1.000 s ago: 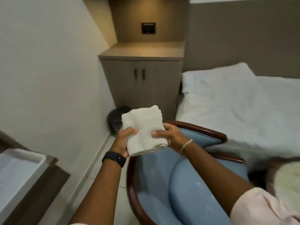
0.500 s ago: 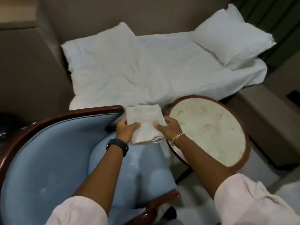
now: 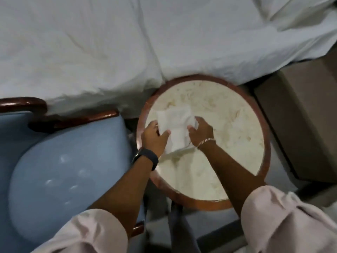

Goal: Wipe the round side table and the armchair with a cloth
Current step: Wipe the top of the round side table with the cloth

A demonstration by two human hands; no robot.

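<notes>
The round side table [image 3: 228, 128] has a cream marble top with brown streaks and a reddish wooden rim. A folded white cloth [image 3: 176, 125] lies over its left part. My left hand [image 3: 155, 136] grips the cloth's left edge and my right hand [image 3: 201, 132] grips its right edge, both low over the tabletop. The blue armchair [image 3: 60, 170] with a dark wooden frame stands directly left of the table, its seat cushion showing pale marks.
A bed with a rumpled white sheet [image 3: 127, 42] runs across the top, its edge touching the table's far rim. A brown boxy unit [image 3: 302, 114] stands right of the table. Pale floor shows below the table.
The view has swung from the cabinet and chair over to the side table. Both hands have carried the cloth from above the armchair down onto the tabletop.
</notes>
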